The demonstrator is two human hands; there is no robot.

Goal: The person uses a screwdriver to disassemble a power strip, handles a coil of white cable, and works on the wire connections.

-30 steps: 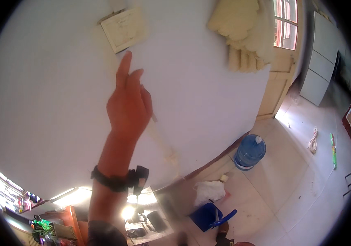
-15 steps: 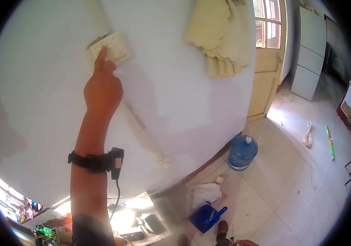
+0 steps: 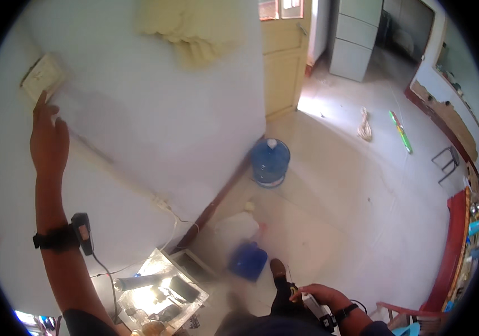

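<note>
My left hand (image 3: 50, 137) is raised along the wall at the left, index finger extended to the lower edge of a cream switch plate (image 3: 43, 75); whether it touches is unclear. The fingers are slightly apart, holding nothing. A strap with a black device circles that forearm. At the lower right, my right hand (image 3: 312, 294) is closed beside my leg on something partly hidden, with pale and yellow parts showing. Below the left arm, a small cluttered table (image 3: 189, 308) carries a bright light, a tube and dark items.
A blue water jug (image 3: 270, 165), dustpan (image 3: 248, 260) and white bag (image 3: 231, 229) lie along the wall's foot. Coiled rope (image 3: 364, 126), a green stick (image 3: 401, 131) and a stool (image 3: 447, 157) are rightward. A door (image 3: 281, 78) stands behind; a red chair (image 3: 396, 313) is at lower right.
The view has turned right, shifting the switch plate leftward. My left finger has moved from the plate's face to its lower edge. More of my right arm now shows.
</note>
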